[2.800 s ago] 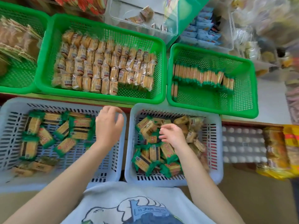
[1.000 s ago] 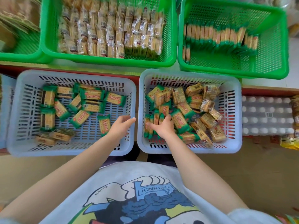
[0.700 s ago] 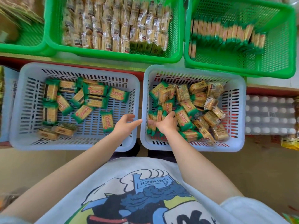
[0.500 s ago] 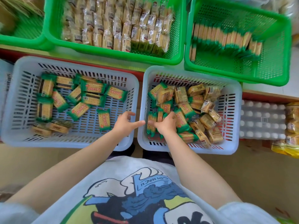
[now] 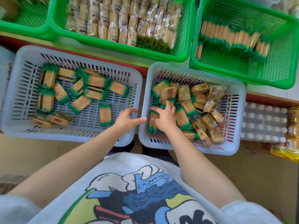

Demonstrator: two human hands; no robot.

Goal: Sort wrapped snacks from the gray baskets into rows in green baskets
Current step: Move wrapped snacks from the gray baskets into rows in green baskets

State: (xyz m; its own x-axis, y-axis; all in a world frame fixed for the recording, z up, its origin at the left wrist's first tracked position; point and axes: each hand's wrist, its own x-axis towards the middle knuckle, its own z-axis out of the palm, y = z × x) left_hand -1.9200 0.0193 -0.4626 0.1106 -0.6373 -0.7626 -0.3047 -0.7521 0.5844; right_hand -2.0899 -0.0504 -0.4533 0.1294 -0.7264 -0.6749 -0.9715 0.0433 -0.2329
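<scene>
Head view: hands [image 5: 145, 118] flanking gray basket rims [image 5: 140, 101]

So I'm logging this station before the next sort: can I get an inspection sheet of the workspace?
Surface: shelf edge, mostly covered.
Job's things: left gray basket with loose green-wrapped snacks; right gray basket with a mixed pile; green baskets hold rows.
Clutter: egg tray, yellow packets.
Grips: left hand open, over the basket rim; right hand on upright green packs, grip unclear.
Cables: nothing seen.
Surroundings: floor.
</scene>
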